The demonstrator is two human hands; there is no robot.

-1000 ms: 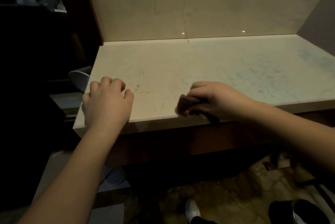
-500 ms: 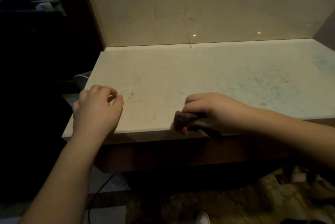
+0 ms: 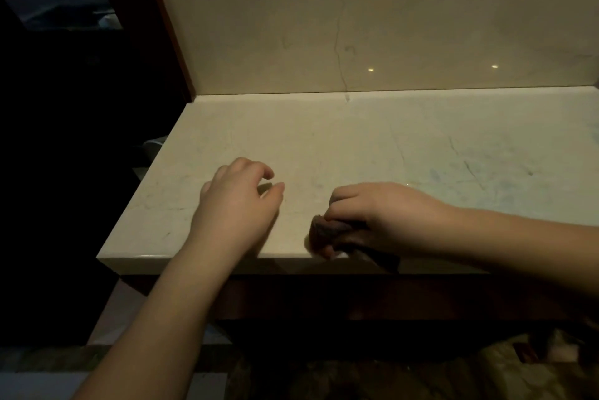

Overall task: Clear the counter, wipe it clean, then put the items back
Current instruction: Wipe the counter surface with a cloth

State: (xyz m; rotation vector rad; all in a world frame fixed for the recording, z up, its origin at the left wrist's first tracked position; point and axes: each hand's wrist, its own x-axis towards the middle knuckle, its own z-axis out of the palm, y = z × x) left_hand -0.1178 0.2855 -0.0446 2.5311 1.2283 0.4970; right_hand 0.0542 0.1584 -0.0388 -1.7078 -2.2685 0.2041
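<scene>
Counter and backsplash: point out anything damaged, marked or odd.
A thin dark crack line runs down the backsplash to the counter. Faint bluish smears and dark scratch-like marks cover the counter's right part. The right hand grips a dark cloth at the front edge.

a dim room in a home, most likely a kitchen or bathroom nook. a pale marble countertop fills the middle of the frame, meeting a matching marble backsplash with a ledge along the upper edge. a dark wooden frame borders it at upper left. patterned stone floor tiles show along the bottom, under dark wooden cabinetry.
</scene>
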